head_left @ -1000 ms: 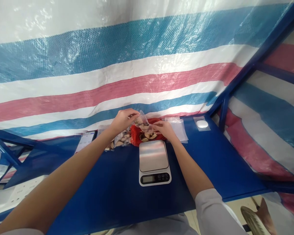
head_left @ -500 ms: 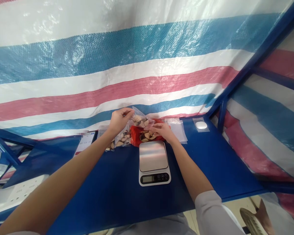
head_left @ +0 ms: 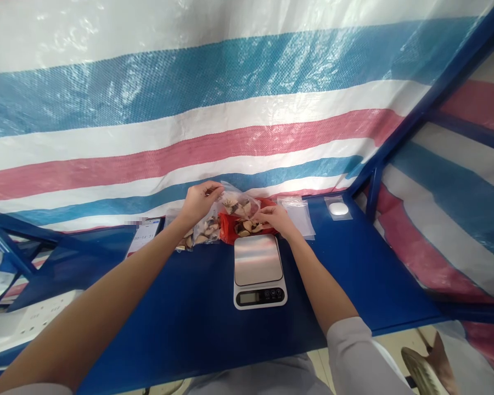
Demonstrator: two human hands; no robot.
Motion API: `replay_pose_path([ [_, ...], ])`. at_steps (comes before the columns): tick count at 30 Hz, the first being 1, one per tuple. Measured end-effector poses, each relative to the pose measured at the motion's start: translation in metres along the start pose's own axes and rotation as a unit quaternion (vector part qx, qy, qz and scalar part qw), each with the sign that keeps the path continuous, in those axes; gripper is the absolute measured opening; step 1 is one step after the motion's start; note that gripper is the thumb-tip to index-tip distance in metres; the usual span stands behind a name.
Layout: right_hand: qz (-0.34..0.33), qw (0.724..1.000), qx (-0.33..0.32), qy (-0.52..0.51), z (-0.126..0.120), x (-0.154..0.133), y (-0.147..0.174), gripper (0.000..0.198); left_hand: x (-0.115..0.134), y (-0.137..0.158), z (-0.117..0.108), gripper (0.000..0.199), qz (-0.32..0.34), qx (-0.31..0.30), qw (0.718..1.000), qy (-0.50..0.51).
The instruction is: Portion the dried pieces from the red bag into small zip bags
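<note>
Holding a clear bag (head_left: 237, 207) by its upper corner, the left hand (head_left: 200, 201) has thumb and forefinger pinched together with hardly any gap, gripping the plastic. Slices show inside the bag, which tilts over the back of the red bag (head_left: 228, 230); whether it rests there or hangs from the fingers, I cannot tell.

The right hand (head_left: 280, 220) is on the other side, its fingertips bent close together at the slices (head_left: 247, 227) lying in the red bag, near the clear bag's lower right edge. They hide what they touch, so I cannot tell whether they have hold of a slice.

A second ago the clear bag was gathered between both hands, with the right fingers up against it. Since then the left hand has shifted outward, the bag has leaned over and spread towards the left, and the right fingers have come down to the slices. For the work in hand, I judge that the left hand now does most of the steadying, while the right is freer among the slices.

The scale (head_left: 258, 263) has stayed just in front of the red bag on the blue surface (head_left: 349, 274). Filled bags (head_left: 207, 230) lie beside it to the left, near the phone (head_left: 145, 234); flat bags (head_left: 299, 216) lie to the right.
</note>
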State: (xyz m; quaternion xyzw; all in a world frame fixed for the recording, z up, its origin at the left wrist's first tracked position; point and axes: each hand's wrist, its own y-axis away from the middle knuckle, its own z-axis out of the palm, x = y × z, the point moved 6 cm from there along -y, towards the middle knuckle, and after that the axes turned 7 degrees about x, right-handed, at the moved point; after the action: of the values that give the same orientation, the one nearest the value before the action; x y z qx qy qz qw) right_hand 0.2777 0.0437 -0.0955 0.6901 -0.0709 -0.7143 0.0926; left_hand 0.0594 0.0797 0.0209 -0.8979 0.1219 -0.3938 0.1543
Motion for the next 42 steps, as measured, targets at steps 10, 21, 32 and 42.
replay_pose_path([
  [10,0.017,0.998,0.035,-0.054,-0.006,-0.005,0.0,0.019,0.013,-0.001,-0.003,0.037,0.046,-0.041,0.998,-0.001],
  [21,-0.003,0.996,-0.018,-0.082,0.004,0.002,-0.002,0.016,0.013,-0.001,0.009,0.036,0.024,-0.08,0.995,0.057],
  [32,0.015,0.998,0.0,-0.062,-0.004,0.007,-0.005,0.014,-0.01,0.008,0.007,0.056,-0.001,-0.141,0.99,-0.013],
  [42,-0.016,0.998,0.004,-0.068,-0.006,0.006,-0.009,0.022,0.008,0.001,0.002,0.046,0.051,-0.084,0.994,-0.041],
])
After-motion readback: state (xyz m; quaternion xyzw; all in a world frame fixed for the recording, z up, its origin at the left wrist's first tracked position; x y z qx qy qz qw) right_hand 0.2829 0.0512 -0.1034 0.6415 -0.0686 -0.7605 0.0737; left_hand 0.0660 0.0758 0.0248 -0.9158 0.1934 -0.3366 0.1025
